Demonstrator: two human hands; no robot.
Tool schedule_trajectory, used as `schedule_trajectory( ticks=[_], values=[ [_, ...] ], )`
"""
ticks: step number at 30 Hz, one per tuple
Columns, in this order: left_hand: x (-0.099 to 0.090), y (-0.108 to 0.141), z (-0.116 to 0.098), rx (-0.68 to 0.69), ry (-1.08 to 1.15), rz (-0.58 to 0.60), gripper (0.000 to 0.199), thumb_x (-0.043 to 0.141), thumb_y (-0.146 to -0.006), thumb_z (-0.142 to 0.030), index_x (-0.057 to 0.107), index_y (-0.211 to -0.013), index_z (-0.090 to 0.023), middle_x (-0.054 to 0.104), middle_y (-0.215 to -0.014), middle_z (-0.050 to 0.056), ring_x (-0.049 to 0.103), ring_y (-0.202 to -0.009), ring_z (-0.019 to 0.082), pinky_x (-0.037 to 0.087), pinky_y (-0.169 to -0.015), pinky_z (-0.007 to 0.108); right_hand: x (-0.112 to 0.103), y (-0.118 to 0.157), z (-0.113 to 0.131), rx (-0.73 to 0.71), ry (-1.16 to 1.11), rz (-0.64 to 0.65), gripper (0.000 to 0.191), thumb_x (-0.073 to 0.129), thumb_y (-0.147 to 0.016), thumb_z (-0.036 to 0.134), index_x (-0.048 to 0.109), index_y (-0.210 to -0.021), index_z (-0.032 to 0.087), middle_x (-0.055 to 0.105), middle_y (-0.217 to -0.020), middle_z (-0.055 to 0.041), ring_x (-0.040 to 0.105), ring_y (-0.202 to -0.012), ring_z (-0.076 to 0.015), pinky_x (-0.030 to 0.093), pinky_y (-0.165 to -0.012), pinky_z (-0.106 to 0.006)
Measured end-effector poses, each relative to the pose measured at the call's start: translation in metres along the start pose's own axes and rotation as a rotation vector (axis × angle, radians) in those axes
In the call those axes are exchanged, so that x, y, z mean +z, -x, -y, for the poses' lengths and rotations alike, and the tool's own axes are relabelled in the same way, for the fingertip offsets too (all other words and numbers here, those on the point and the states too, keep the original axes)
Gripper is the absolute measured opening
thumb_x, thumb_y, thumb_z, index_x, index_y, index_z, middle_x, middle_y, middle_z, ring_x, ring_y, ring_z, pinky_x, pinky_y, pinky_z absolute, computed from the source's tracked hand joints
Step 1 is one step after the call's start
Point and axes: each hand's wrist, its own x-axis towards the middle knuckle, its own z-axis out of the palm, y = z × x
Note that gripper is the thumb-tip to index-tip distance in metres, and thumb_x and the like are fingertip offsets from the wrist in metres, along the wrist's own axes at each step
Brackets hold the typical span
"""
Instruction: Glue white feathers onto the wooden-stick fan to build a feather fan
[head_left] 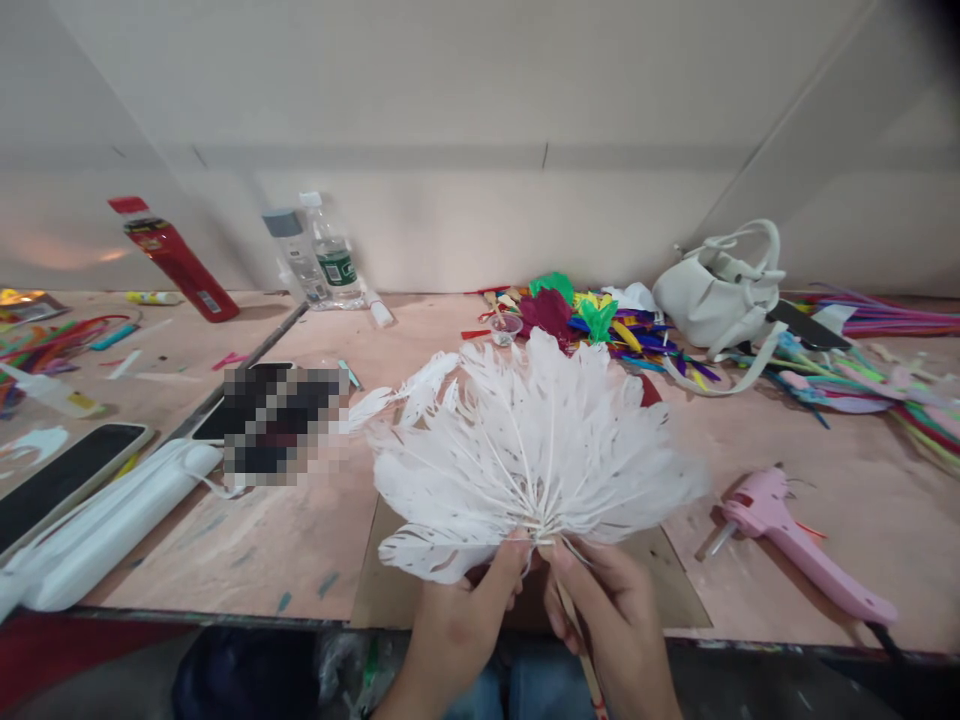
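A wide fan of white feathers [540,450] spreads out in the middle, its quills meeting at the bottom near my fingers. My left hand [469,610] pinches the base of the fan from the left, thumb at the quills. On the other side, my right hand [607,610] is closed around a thin wooden stick [587,668] that runs down from the quill ends toward my lap. Both hands nearly touch at the base. Under the fan, a brown board [382,590] lies at the table's front edge.
A pink glue gun [802,550] lies to the right. Coloured feathers [551,310] and a white handbag [716,295] are at the back. Phones [67,480], a white elongated object [124,520], a red bottle [176,260] and a clear bottle [336,260] are on the left.
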Motion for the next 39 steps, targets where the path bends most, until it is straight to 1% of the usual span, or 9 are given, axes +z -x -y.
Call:
schedule_trajectory(
  ticks=[4,10,14,24,30,33,36,37,39],
  values=[
    [0.000,0.002,-0.003,0.007,-0.026,0.007,0.040,0.071,-0.081,-0.047,0.060,-0.055,-0.019,0.056,-0.052,-0.001,0.055,-0.053,0.014,0.048,-0.053,0.022,0.003,0.002,0.006,-0.005,0.107,-0.029,0.049,0.069,-0.086,0.061,0.063,-0.068,0.016,0.044,-0.043,0.0043,0.034,-0.038,-0.0065,0.024,-0.041,-0.020],
    [-0.001,0.001,-0.001,0.014,-0.037,-0.003,0.036,0.071,-0.081,-0.047,0.064,-0.058,-0.020,0.058,-0.053,-0.001,0.056,-0.054,0.015,0.050,-0.057,0.024,0.005,0.002,0.003,-0.047,0.155,-0.079,0.052,0.067,-0.087,0.064,0.061,-0.065,0.018,0.043,-0.042,0.0050,0.033,-0.038,-0.0068,0.028,-0.041,-0.021],
    [-0.001,0.001,0.000,0.038,-0.037,0.019,0.035,0.071,-0.082,-0.045,0.065,-0.058,-0.020,0.061,-0.054,-0.001,0.057,-0.054,0.015,0.052,-0.061,0.025,0.006,0.001,0.002,-0.044,0.156,-0.082,0.051,0.066,-0.087,0.064,0.059,-0.066,0.018,0.041,-0.042,0.0064,0.031,-0.038,-0.0067,0.028,-0.040,-0.021],
    [0.000,-0.001,0.002,0.033,-0.060,0.021,0.035,0.070,-0.081,-0.045,0.064,-0.057,-0.020,0.061,-0.055,-0.001,0.058,-0.054,0.015,0.050,-0.058,0.025,0.003,0.000,0.005,0.039,0.082,-0.052,0.053,0.068,-0.083,0.066,0.061,-0.067,0.017,0.041,-0.042,0.0062,0.030,-0.036,-0.0057,0.022,-0.039,-0.019],
    [-0.006,-0.008,0.010,0.062,-0.082,0.144,0.034,0.067,-0.087,-0.043,0.068,-0.064,-0.019,0.065,-0.058,0.001,0.060,-0.055,0.016,0.050,-0.054,0.023,0.003,-0.002,0.002,0.003,0.098,-0.059,0.050,0.066,-0.086,0.064,0.059,-0.067,0.018,0.041,-0.043,0.0061,0.032,-0.037,-0.0067,0.025,-0.039,-0.019],
    [-0.008,-0.009,0.009,0.095,-0.075,0.167,0.030,0.068,-0.089,-0.042,0.073,-0.070,-0.019,0.070,-0.065,0.002,0.066,-0.064,0.018,0.056,-0.065,0.026,0.004,-0.003,0.002,0.040,0.077,-0.074,0.050,0.068,-0.084,0.064,0.061,-0.067,0.017,0.043,-0.042,0.0057,0.033,-0.035,-0.0063,0.026,-0.036,-0.018],
    [-0.007,-0.006,0.006,0.138,0.012,0.192,0.024,0.070,-0.088,-0.042,0.079,-0.091,-0.020,0.078,-0.084,0.005,0.072,-0.084,0.023,0.058,-0.087,0.031,0.005,-0.004,0.003,0.061,0.034,-0.092,0.050,0.072,-0.081,0.064,0.063,-0.067,0.017,0.043,-0.042,0.0059,0.035,-0.035,-0.0060,0.027,-0.036,-0.016],
    [-0.006,-0.006,0.005,0.141,0.030,0.197,0.025,0.070,-0.088,-0.042,0.080,-0.094,-0.020,0.079,-0.087,0.006,0.073,-0.086,0.024,0.057,-0.090,0.033,0.005,-0.005,0.003,0.060,0.025,-0.093,0.050,0.073,-0.081,0.063,0.063,-0.067,0.017,0.043,-0.042,0.0058,0.035,-0.035,-0.0059,0.027,-0.036,-0.016],
    [-0.005,-0.004,0.003,0.123,0.022,0.172,0.023,0.070,-0.088,-0.042,0.079,-0.085,-0.021,0.077,-0.080,0.005,0.072,-0.081,0.024,0.058,-0.088,0.034,0.005,-0.004,0.003,0.055,0.021,-0.086,0.050,0.073,-0.081,0.063,0.064,-0.068,0.016,0.043,-0.042,0.0059,0.035,-0.036,-0.0055,0.026,-0.036,-0.016]
  ],
)
